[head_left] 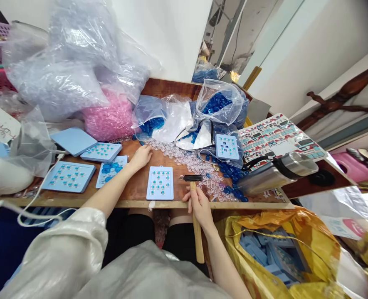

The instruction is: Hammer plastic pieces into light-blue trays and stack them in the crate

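Note:
My right hand (199,204) is wrapped round the wooden handle of a hammer (197,232). Its dark head lies at the table's front edge, to the right of a light blue plastic panel (159,183) with small turquoise pieces set in rows. Farther back, my left hand (142,157) reaches to the near left end of a spread of small clear plastic pieces (179,153). Its fingers are curled together, and what they hold, if anything, is too small to make out. Under my left forearm lies another panel with blue pieces (111,169) heaped on it.
More light blue panels (69,176) lie at the left. Bags of clear pieces (68,83), pink pieces (110,116) and blue pieces (216,104) stand along the back. A steel flask (274,174) lies at the right. Below it, a yellow sack (314,232) holds several blue panels.

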A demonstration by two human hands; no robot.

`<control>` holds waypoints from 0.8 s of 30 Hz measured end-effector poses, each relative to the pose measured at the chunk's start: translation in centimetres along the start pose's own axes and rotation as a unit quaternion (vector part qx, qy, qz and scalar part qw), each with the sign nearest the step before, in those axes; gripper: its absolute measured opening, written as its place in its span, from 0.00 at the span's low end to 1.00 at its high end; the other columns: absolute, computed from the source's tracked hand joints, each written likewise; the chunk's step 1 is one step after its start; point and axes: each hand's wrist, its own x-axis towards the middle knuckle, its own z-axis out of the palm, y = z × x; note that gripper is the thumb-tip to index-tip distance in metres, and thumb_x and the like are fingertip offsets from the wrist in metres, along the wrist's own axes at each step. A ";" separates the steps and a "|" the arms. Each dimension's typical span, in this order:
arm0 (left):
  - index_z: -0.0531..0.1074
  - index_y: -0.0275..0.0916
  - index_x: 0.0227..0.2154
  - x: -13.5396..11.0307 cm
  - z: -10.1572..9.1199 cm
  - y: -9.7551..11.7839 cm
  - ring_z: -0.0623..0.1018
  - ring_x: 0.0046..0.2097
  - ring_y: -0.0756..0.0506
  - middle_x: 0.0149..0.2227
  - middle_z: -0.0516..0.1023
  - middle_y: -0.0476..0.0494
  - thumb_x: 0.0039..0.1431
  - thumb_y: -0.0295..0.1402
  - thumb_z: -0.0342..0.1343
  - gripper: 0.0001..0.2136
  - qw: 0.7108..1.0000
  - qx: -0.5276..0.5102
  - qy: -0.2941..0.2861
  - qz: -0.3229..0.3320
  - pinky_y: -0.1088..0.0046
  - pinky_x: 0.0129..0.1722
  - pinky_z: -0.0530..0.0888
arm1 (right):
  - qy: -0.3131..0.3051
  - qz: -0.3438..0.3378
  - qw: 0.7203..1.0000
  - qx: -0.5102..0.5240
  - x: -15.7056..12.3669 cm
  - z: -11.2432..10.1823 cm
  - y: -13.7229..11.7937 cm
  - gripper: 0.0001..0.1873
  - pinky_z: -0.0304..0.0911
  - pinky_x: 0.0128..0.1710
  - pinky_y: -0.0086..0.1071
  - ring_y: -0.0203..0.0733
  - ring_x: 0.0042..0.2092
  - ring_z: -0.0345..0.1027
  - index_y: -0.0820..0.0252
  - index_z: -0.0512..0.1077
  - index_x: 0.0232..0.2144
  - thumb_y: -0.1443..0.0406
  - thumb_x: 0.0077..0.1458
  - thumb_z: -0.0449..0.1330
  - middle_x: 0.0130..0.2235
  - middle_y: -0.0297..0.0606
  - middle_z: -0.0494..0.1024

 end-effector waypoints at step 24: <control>0.66 0.38 0.42 -8.2 -0.5 2.6 0.73 0.40 0.46 0.36 0.73 0.45 0.56 0.32 0.51 0.11 0.982 -0.173 0.027 0.074 0.67 0.44 0.70 | -0.017 -0.074 0.934 -0.349 1.9 3.9 -6.5 0.17 0.58 0.30 0.29 0.40 0.31 0.69 0.59 0.64 0.36 0.56 0.61 0.41 0.30 0.39 0.74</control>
